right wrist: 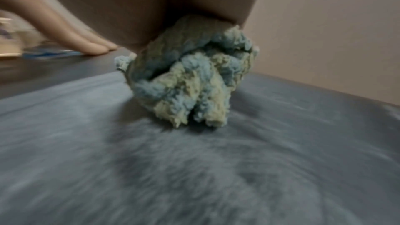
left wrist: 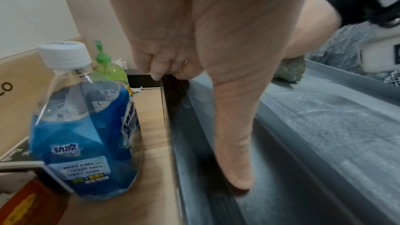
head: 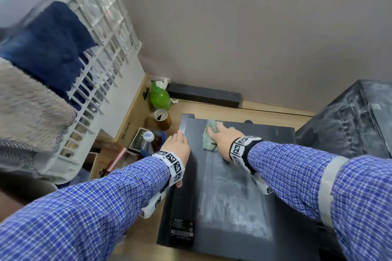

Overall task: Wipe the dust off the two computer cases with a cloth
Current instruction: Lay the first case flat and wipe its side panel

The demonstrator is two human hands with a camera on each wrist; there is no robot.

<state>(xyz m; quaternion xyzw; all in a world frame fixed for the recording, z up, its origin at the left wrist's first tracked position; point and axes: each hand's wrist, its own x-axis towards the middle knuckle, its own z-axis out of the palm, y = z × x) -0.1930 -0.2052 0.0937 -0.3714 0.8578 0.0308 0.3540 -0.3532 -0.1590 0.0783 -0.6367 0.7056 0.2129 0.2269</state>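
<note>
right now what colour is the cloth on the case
Pale blue and cream, fluffy; clearest in the right wrist view.

Cloth (right wrist: 190, 81) fluffy terry; case (head: 224, 201) matt dark panel, dust-streaked; blue bottle (left wrist: 86, 126) clear glossy plastic; floor (left wrist: 149, 186) wood-look.

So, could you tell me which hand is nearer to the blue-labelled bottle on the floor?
The left hand: it grips the flat case's left edge, right beside the bottle. The right hand presses the cloth further across the case top.
</note>
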